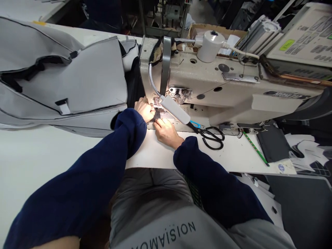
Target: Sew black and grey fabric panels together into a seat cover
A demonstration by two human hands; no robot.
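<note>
Both hands work close to the needle area of a sewing machine (pixel 228 90). My left hand (pixel 145 109) is closed, its curled fingers pressed on dark fabric (pixel 157 114) beside the presser foot. Just to the right and nearer me, my right hand (pixel 166 132) pinches the near edge of that same dark fabric. A large grey sewn piece (pixel 95 76) with black edging spreads to the left and runs up to the machine. The lit lamp head (pixel 175 109) on a flexible neck hangs over the spot and hides part of it.
Black-handled scissors (pixel 212 135) lie on the white table (pixel 145 155) right of my right hand. Farther right are a green striped stick (pixel 255 147) and white scraps (pixel 308 148). A cardboard box (pixel 199 30) stands behind the machine, and a control panel (pixel 303 38) sits at upper right.
</note>
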